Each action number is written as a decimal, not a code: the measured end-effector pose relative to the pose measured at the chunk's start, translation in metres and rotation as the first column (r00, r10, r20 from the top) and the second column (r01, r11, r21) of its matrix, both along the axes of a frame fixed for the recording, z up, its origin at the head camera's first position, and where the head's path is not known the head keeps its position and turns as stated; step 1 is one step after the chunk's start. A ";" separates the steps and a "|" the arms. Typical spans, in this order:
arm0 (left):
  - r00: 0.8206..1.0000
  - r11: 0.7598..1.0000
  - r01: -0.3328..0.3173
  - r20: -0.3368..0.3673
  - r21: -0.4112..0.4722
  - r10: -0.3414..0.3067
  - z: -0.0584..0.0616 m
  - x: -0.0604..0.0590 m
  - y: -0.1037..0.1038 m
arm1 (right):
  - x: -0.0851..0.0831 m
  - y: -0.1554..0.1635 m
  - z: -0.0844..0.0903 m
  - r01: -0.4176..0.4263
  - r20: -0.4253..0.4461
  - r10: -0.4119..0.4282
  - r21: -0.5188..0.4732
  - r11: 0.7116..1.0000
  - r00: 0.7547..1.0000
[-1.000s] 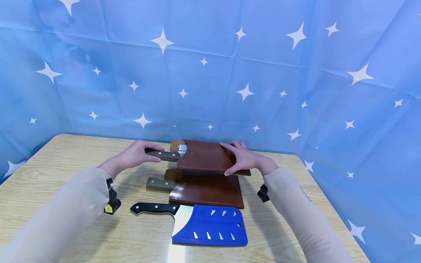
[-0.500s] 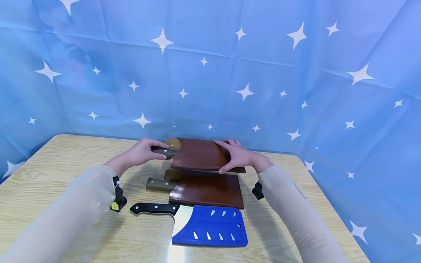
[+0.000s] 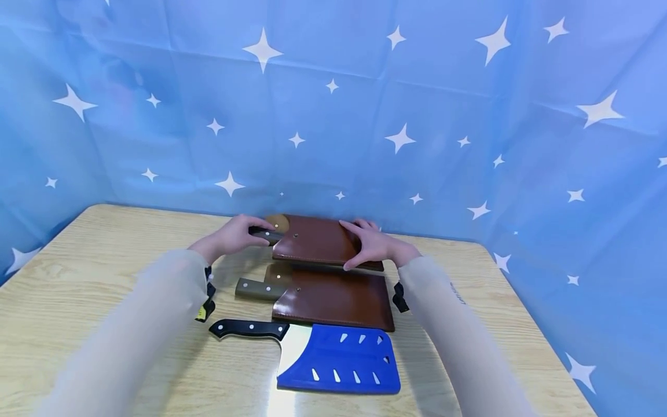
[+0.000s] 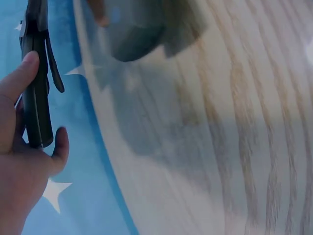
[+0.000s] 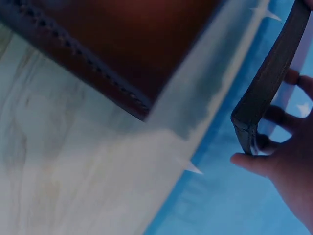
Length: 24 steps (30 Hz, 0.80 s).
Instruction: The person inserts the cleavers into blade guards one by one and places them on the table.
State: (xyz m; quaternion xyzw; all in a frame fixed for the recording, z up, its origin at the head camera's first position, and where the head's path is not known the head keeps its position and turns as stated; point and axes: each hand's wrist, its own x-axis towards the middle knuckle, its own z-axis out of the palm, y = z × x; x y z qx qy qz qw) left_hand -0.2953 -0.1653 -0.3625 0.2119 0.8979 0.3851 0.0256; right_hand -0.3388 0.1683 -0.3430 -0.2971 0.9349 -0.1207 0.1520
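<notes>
At the back of the table, a brown leather sheath (image 3: pixel 315 236) encloses a cleaver, its blade hidden and its dark riveted handle (image 3: pixel 271 236) sticking out to the left. Thumb and fingers of my left hand (image 3: pixel 234 235) pinch that handle; the left wrist view has them around the handle end (image 4: pixel 38 110). My right hand (image 3: pixel 374 244) grips the right part of the sheath, thumb at the lower edge and fingers at the upper one. The right wrist view shows the sheath edge-on (image 5: pixel 266 78), raised off the table. Its tan flap (image 3: pixel 278 222) stands out beside the handle.
Just in front lies a second cleaver in a brown sheath (image 3: pixel 336 296), its olive handle (image 3: pixel 253 288) pointing left. Nearer still is a black-handled cleaver (image 3: pixel 249 328) with a slotted blue blade cover (image 3: pixel 341 359). A blue star-patterned cloth (image 3: pixel 333 156) hangs behind the wooden table (image 3: pixel 130 260).
The strip of silver blade at the sheath's mouth has gone inside as my left hand moved right and the sheath moved left. The head view has shifted slightly; the other two cleavers lie still.
</notes>
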 end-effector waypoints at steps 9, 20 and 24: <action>0.997 0.988 -0.061 0.035 -0.142 0.066 -0.007 0.006 0.017 | 0.009 0.008 -0.011 0.039 0.081 -0.041 0.027 0.999 0.996; 0.990 0.976 -0.109 0.070 -0.191 0.124 -0.011 0.013 0.025 | 0.017 0.014 -0.019 0.076 0.135 -0.080 0.033 0.997 0.988; 0.989 0.967 -0.127 0.045 -0.220 0.141 -0.008 0.016 0.024 | 0.020 0.020 -0.017 0.130 0.098 -0.128 -0.010 0.992 0.987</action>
